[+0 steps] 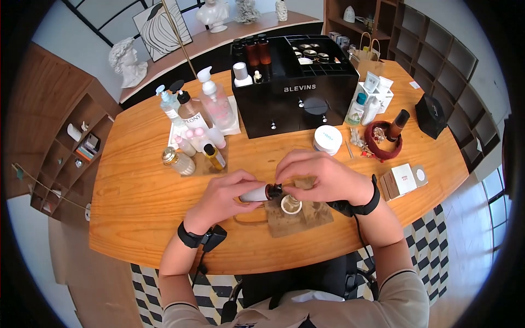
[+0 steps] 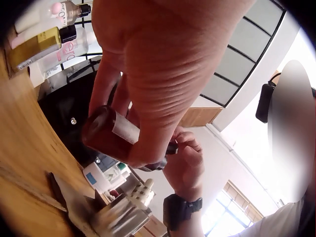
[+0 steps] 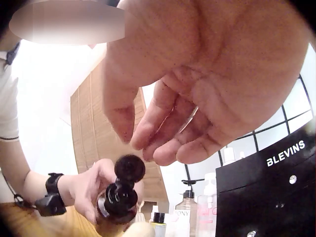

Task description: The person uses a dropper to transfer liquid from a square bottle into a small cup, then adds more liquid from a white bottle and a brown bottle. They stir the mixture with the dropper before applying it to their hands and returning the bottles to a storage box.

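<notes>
My left hand (image 1: 221, 198) grips a dark brown bottle (image 2: 102, 132) with a white label, tilted nearly on its side over the table. Its black flip-top cap (image 3: 130, 169) points to the right, and the lid stands raised in the right wrist view. The fingertips of my right hand (image 1: 322, 176) hover right by that cap, fingers loosely bent with nothing between them. Under the hands, a small clear glass container (image 1: 291, 204) with a pale round rim rests on a brown mat (image 1: 314, 216).
Pump bottles (image 1: 192, 115) on a white tray and a yellow bottle (image 1: 214, 157) stand left. Behind is a black BLEVINS box (image 1: 284, 109). A white jar (image 1: 327, 140), red round tray (image 1: 389, 154) and small carton (image 1: 403, 180) sit right.
</notes>
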Available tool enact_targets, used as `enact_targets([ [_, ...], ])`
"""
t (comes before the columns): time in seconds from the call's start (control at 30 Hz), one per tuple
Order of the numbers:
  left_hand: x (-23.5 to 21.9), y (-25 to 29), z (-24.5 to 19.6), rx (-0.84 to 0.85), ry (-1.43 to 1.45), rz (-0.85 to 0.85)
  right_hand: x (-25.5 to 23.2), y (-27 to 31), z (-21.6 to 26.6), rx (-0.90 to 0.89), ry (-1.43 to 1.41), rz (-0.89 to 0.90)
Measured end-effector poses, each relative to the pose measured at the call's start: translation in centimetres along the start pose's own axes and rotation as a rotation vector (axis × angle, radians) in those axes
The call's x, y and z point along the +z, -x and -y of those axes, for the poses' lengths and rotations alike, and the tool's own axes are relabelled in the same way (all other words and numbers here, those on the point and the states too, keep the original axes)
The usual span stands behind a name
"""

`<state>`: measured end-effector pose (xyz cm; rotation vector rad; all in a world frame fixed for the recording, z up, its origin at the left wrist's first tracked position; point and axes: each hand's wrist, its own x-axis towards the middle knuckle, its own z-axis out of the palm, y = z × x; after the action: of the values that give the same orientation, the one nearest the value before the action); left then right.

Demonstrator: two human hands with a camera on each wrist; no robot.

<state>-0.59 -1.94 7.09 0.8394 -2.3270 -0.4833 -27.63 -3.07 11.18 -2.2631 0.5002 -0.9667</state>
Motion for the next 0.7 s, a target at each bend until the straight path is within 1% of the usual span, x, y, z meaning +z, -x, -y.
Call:
enact_targets([
  [0.07, 0.2, 0.0, -0.1, 0.002, -0.003, -0.026, 0.2, -0.2, 0.0, -0.036, 0.083, 0.018],
  [0.1, 0.3, 0.0, -0.2, 0.006, -0.018, -0.066, 0.2, -0.2, 0.0, -0.039, 0.085, 0.023],
  [0.13, 0.3, 0.0, -0.2, 0.01, -0.033, -0.106, 0.1, -0.1, 0.1, -0.04, 0.097, -0.009],
  [0.17, 0.4, 0.0, -0.3, 0.009, -0.033, -0.112, 0.0, 0.0, 0.2, -0.039, 0.11, -0.041],
  [0.23, 0.5, -0.1, -0.1, 0.02, -0.023, -0.174, -0.4, -0.1, 0.7, -0.035, 0.167, -0.023],
  [0.3, 0.8, -0.1, 0.2, 0.025, -0.009, -0.187, -0.6, 0.0, 0.6, -0.03, 0.223, -0.011],
  [0.37, 0.8, -0.1, 0.3, 0.03, 0.003, -0.197, -0.6, 0.4, -0.1, 0.053, 0.265, -0.021],
  [0.43, 0.7, -0.1, 0.3, -0.044, 0.082, -0.206, -0.7, 0.4, 0.1, 0.07, 0.235, -0.03],
  [0.47, 0.8, -0.1, 0.3, -0.043, 0.081, -0.209, -0.8, 0.3, 0.2, 0.088, 0.206, -0.039],
  [0.5, 0.8, -0.1, 0.4, -0.081, 0.178, -0.209, -1.0, 0.2, 0.3, 0.087, 0.207, -0.038],
  [0.53, 0.9, -0.1, 0.5, -0.118, 0.275, -0.208, -1.1, 0.0, 0.3, 0.024, 0.255, -0.059],
  [0.57, 1.1, 0.0, 0.7, -0.117, 0.274, -0.21, -1.2, -0.1, 0.4, -0.04, 0.302, -0.081],
  [0.63, 1.6, 0.2, 0.9, -0.232, 0.582, -0.237, -1.2, -0.2, 0.5, -0.042, 0.327, -0.099],
  [0.7, 1.8, 0.3, 0.7, -0.236, 0.63, -0.251, -1.1, -0.1, 0.5, -0.043, 0.352, -0.118],
])
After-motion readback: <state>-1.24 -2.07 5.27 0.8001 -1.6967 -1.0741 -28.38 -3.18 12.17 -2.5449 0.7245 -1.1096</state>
